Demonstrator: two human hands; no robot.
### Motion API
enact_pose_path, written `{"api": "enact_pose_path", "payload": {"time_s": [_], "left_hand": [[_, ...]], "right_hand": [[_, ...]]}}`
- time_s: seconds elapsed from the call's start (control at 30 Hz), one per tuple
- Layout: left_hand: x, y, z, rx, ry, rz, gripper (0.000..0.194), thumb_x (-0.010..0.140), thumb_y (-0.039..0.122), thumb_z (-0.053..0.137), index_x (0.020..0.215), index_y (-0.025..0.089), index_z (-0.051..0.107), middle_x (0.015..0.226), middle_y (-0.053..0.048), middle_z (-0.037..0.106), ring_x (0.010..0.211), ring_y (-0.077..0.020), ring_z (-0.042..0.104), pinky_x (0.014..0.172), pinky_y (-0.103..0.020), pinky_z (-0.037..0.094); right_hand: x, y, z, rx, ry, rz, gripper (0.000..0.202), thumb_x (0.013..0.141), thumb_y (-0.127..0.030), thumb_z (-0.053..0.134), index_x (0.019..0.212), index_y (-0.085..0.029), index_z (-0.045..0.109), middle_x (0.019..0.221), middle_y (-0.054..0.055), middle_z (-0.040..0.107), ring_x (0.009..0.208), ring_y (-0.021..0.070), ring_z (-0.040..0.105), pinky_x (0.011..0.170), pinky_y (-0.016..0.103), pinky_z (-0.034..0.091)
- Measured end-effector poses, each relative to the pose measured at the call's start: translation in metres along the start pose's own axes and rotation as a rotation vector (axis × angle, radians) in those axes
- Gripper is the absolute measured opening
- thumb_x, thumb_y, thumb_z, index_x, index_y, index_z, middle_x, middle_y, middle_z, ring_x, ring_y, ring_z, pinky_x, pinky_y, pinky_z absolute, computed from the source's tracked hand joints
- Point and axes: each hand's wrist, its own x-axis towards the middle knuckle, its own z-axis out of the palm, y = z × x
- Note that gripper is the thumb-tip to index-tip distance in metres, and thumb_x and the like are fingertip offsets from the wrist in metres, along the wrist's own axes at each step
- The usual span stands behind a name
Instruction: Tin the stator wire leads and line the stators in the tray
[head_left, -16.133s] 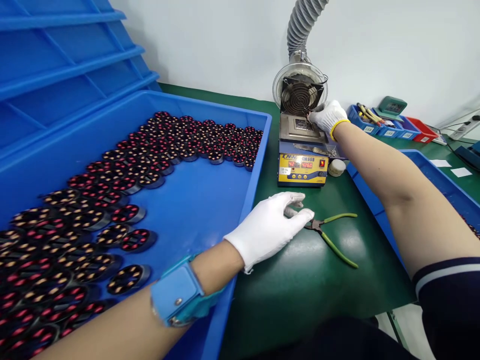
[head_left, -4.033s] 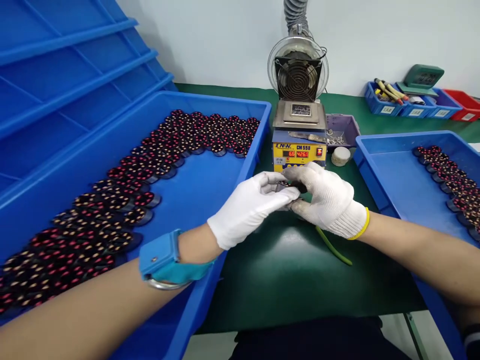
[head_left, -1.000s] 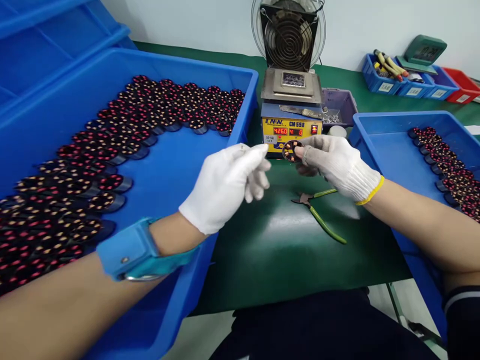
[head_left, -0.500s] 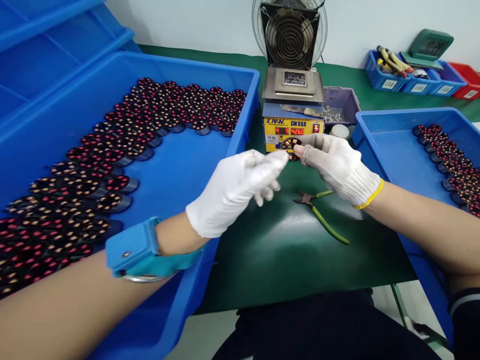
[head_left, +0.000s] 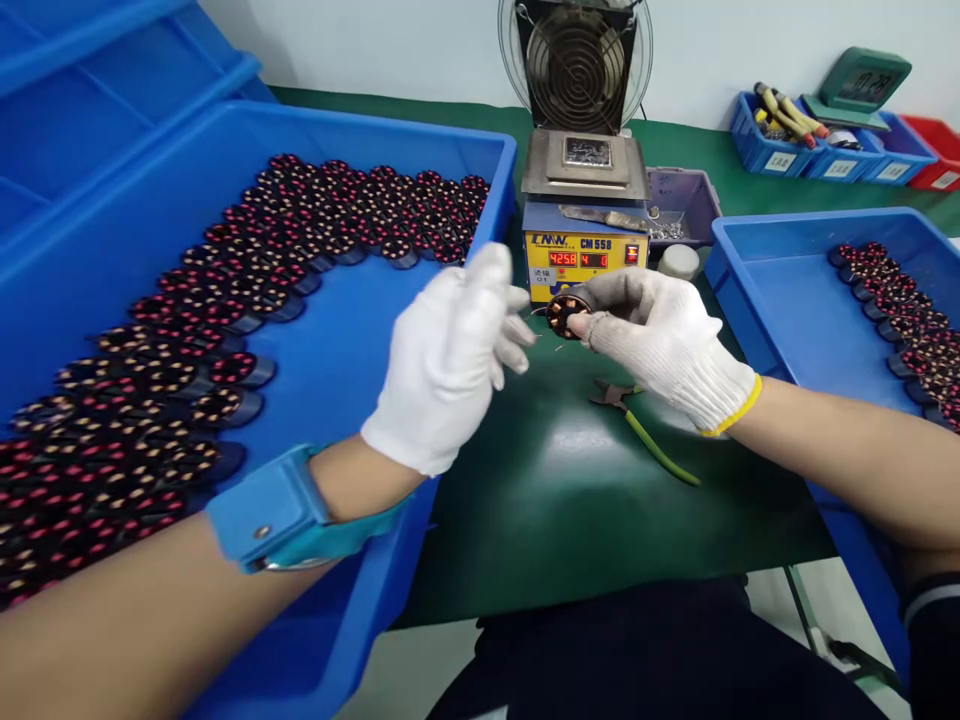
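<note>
Between the thumb and fingers of my right hand (head_left: pixel 656 325), in a white knit glove with a yellow cuff, is a round black coil part (head_left: pixel 564 316) with copper-coloured segments on its face. Thin wire ends stick out from its left side. My left hand (head_left: pixel 454 350), also gloved in white, is raised just left of the part with its fingers apart and nothing visible in them. Behind the part stands a yellow-and-blue solder pot (head_left: pixel 585 255) with a lit red display. Below my right hand, green-handled cutting pliers (head_left: pixel 637 425) lie on the green mat (head_left: pixel 570 540).
A large blue tray (head_left: pixel 360 340) at left holds many similar coil parts; another blue tray (head_left: pixel 795 300) at right holds more. A knife (head_left: pixel 604 218) lies on the solder pot. Behind are a fan (head_left: pixel 581 65), a grey bin (head_left: pixel 686 190) and a small clock (head_left: pixel 862 80).
My left hand has moved left, away from the coil part, and its fingers have tipped upward. My right hand has shifted slightly left and down with the part, whose face now shows more.
</note>
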Motion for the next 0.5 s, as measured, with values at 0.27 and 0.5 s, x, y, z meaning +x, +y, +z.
{"api": "enact_pose_path", "payload": {"time_s": [0.27,0.5], "left_hand": [[-0.0056,-0.0016,-0.0054,0.018,-0.088,0.082,0.035,0.087,0.044,0.056,0.064,0.018,0.058,0.046,0.001,0.054,0.036,-0.0096,0.048,0.037,-0.023,0.035],[-0.0036,-0.0021,0.0013,0.161,-0.281,0.020,0.021,0.088,0.034,0.055,0.074,0.018,0.057,0.056,0.002,0.061,0.039,-0.0087,0.051,0.041,-0.021,0.039]], "right_hand": [[0.0038,-0.0035,-0.0031,0.047,0.054,-0.058,0.021,0.070,-0.027,0.074,0.085,-0.016,0.064,0.085,0.002,0.070,0.081,0.0178,0.069,0.073,0.028,0.059],[-0.0020,-0.0014,0.0026,-0.012,0.024,-0.087,0.020,0.071,-0.023,0.072,0.087,-0.016,0.063,0.086,0.003,0.070,0.082,0.0185,0.069,0.075,0.030,0.059]]}}
